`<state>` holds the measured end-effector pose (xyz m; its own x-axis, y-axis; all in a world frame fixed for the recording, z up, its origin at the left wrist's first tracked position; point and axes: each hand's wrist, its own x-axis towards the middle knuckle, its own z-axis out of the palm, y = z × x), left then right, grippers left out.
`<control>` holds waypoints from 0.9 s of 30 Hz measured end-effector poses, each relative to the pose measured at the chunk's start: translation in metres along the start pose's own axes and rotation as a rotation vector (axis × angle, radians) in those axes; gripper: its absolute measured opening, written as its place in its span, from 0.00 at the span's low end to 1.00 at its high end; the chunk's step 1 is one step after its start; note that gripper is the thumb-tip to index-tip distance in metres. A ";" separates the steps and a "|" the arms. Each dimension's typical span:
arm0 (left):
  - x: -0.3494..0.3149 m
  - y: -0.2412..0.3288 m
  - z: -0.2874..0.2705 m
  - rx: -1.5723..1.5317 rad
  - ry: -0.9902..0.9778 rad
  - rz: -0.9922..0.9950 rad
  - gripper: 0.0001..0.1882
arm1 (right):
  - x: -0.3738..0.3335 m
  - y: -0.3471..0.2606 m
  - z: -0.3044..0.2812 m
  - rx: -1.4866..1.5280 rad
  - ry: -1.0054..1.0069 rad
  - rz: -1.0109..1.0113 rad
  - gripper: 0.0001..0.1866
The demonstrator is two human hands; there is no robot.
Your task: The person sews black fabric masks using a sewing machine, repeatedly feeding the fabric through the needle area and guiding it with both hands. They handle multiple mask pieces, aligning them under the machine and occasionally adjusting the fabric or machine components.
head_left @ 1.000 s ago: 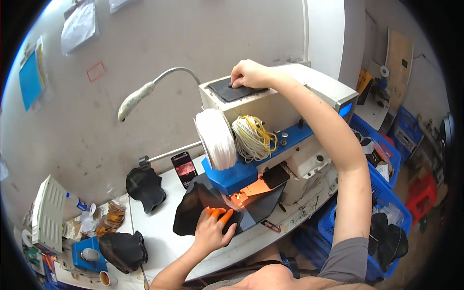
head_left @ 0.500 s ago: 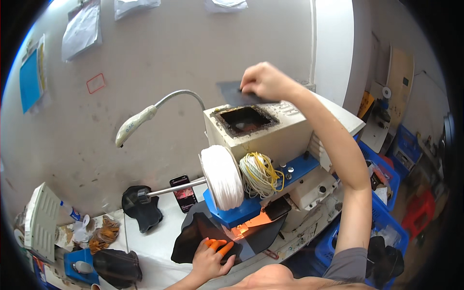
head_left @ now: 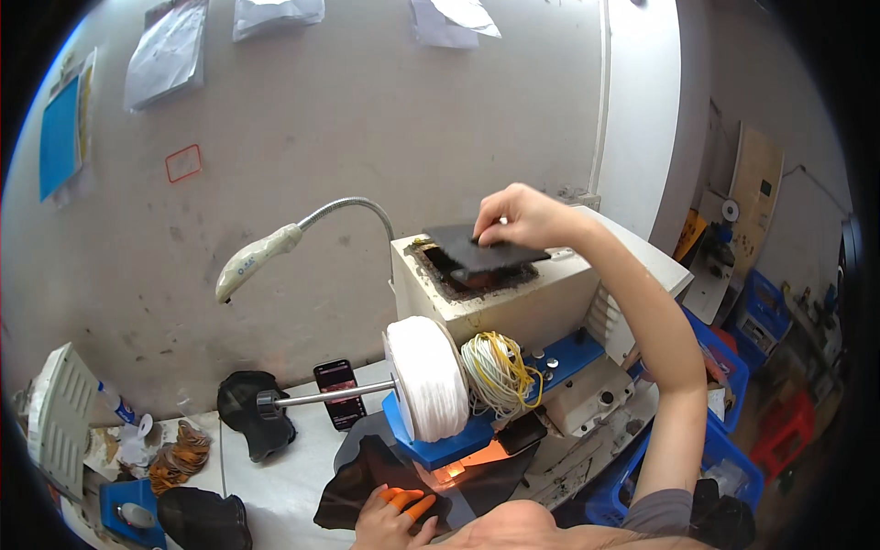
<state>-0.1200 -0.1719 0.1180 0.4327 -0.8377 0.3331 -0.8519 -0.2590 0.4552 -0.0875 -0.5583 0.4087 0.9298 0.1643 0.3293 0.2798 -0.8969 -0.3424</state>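
My right hand (head_left: 527, 218) pinches a dark flat lid (head_left: 486, 246) by its middle. It holds the lid tilted over the square, grimy-edged opening on top of a white machine box (head_left: 440, 307), covering much of the hole. Orange covers sit on fingers of my left hand (head_left: 392, 521), which lies open with its fingers on a black sheet piece (head_left: 367, 477). That piece lies beside the blue machine head (head_left: 426, 440), under which an orange light glows. On the machine are a white tape reel (head_left: 426, 380) and a bundle of yellow and white cord (head_left: 500, 371).
A bent-neck lamp (head_left: 261, 261) reaches over the left side. Beside the reel's metal rod, a phone (head_left: 339, 394) leans near the wall. Black shaped pieces (head_left: 257, 412) and orange-brown strips (head_left: 179, 458) lie at left. Blue crates (head_left: 724, 449) stand at right.
My right hand has lowered the lid from behind the opening to just over it. My left hand stays on the black piece, and the view has tilted up slightly.
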 end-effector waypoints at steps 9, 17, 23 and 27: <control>0.002 0.011 -0.006 0.066 0.151 0.065 0.16 | 0.007 0.003 0.029 -0.038 0.036 -0.017 0.06; 0.004 -0.002 0.005 0.144 0.116 0.092 0.16 | 0.009 0.012 0.035 0.008 0.033 -0.054 0.06; 0.007 -0.004 0.006 0.114 0.229 0.198 0.14 | 0.000 0.012 0.025 0.083 0.115 0.066 0.06; 0.006 -0.007 0.009 0.119 0.234 0.202 0.13 | -0.009 0.004 0.022 0.033 0.116 0.139 0.07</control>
<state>-0.1142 -0.1791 0.1097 0.2960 -0.7483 0.5936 -0.9499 -0.1650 0.2656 -0.0900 -0.5539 0.3851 0.9267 -0.0102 0.3757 0.1604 -0.8933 -0.4200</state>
